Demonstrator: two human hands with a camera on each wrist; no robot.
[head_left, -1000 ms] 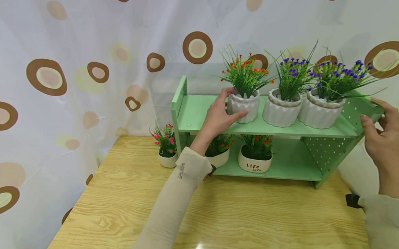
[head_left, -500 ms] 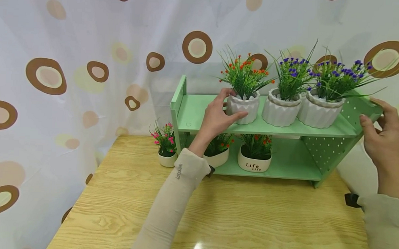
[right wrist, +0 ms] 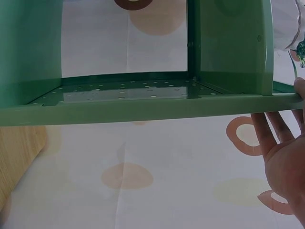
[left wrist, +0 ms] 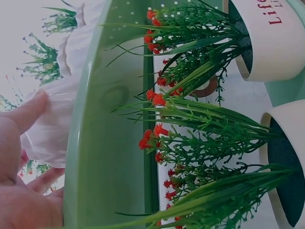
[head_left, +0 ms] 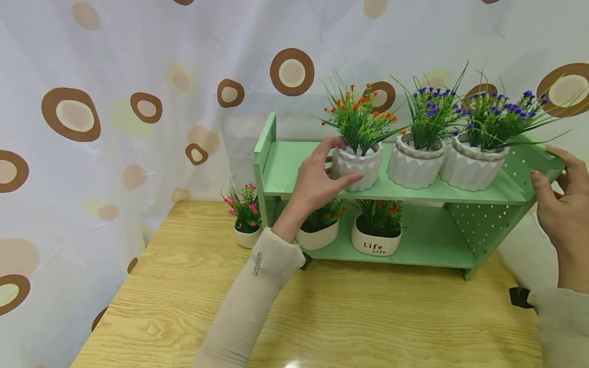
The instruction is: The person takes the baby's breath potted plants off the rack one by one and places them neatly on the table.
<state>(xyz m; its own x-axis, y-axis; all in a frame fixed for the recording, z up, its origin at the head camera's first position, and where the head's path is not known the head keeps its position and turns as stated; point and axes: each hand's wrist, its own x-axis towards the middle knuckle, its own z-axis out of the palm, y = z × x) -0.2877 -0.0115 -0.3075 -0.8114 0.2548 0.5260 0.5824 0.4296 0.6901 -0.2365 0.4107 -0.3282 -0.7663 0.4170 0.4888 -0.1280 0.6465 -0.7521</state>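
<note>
My left hand [head_left: 319, 177] grips a white ribbed flowerpot [head_left: 360, 164] with orange flowers, thumb across its front and fingers round its left side. The pot stands upright at the front of the green shelf's [head_left: 287, 175] top board. My right hand [head_left: 569, 201] holds the top of the shelf's right side panel [right wrist: 157, 110], thumb inside and fingers outside. Right of the held pot, two white ribbed flowerpots with purple flowers stand close together, a middle one [head_left: 416, 165] and a right one [head_left: 475, 166]. In the left wrist view, the thumb lies along the white pot [left wrist: 52, 129].
On the lower board are two cream planters with red flowers, a left one [head_left: 319, 236] and one lettered "Life" [head_left: 376, 242]. A small pot with pink flowers [head_left: 246, 236] stands on the wooden table [head_left: 183, 288] beside the shelf. A patterned curtain [head_left: 182, 44] hangs behind.
My left hand and the orange-flowered pot have shifted slightly left and toward the shelf's front edge. My right hand stays on the side panel.
</note>
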